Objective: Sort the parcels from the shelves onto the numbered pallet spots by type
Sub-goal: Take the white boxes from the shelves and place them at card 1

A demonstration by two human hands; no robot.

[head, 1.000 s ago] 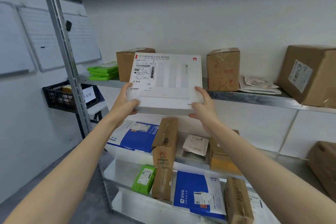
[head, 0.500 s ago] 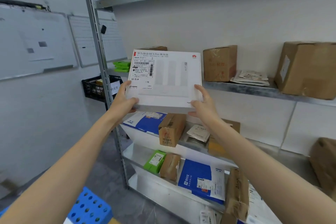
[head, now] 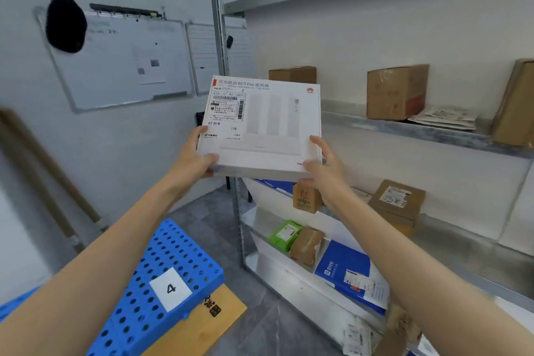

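Left hand [head: 193, 159], right hand [head: 325, 175] seemingly pinch box [head: 271, 136].

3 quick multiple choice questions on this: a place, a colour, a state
1. Where is the blue pallet marked 4? A low, left of the shelves B top shelf C on the wall
2. What colour is the held box? A brown B green C white
3. How is the box held? A one hand B both hands C resting on a shelf
Answers: 1 A, it lies low beside the shelves; 2 C, its lid is white; 3 B, left hand and right hand grip its near corners.
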